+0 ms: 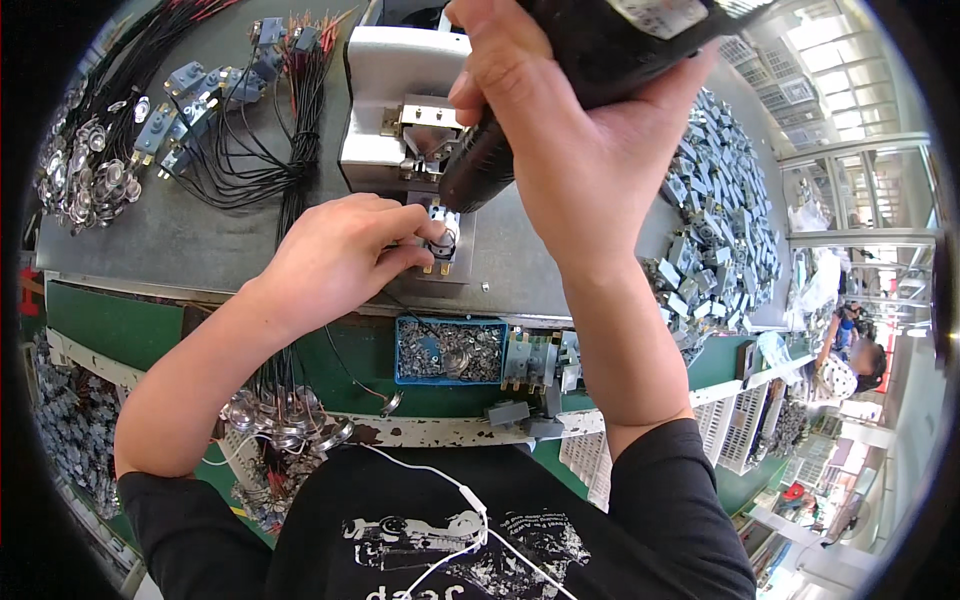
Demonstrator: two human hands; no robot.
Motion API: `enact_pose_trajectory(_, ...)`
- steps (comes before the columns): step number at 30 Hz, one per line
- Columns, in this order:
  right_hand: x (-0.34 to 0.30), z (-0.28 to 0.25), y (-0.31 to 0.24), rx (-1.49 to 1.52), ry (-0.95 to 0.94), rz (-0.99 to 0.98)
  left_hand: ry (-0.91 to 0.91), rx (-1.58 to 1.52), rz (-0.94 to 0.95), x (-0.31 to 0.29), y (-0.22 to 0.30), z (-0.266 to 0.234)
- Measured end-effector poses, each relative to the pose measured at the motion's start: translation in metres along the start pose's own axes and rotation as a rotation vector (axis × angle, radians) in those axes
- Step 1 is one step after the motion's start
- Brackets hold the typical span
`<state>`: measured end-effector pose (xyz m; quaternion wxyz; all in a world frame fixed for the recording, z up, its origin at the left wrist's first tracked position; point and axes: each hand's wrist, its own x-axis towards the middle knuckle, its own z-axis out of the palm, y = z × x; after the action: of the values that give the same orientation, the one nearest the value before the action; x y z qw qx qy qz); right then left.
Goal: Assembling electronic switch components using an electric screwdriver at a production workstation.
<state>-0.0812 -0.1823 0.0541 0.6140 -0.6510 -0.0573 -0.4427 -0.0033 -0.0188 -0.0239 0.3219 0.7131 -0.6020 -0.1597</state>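
My right hand (590, 130) is wrapped round a thick black electric screwdriver (600, 50), which slants down to the left. Its narrow end hangs over a small metal fixture block (462, 262) on the bench; the bit itself is hidden. With thumb and fingertips, my left hand (350, 250) pinches a small switch part (441, 240) with brass terminals, seated in that block. The fingers hide some of the part. Just behind stands a white machine (380, 110) with a metal feeder head (430, 130).
Black wires (300, 160) and grey switches (185, 120) lie left, beside round metal caps (95, 175). A heap of grey switches (725, 220) covers the right side. Near the front edge sits a blue tray (398, 352) of small metal parts. Another person (845, 370) is far right.
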Motion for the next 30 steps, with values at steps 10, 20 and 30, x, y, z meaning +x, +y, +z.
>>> enact_pose_trajectory(10, 0.031, -0.016, 0.053, -0.082, -0.286, -0.803, 0.034, -0.005, 0.024, 0.003, 0.001, 0.001)
enact_pose_trajectory(20, -0.015, 0.009, -0.019, -0.199, -0.105, 0.259, 0.018, -0.003, 0.008, -0.006, -0.002, 0.005)
enact_pose_trajectory(30, -0.033, 0.005, 0.007, 0.415, 0.174, 0.136, 0.131, 0.122, 0.119, -0.009, -0.004, 0.008)
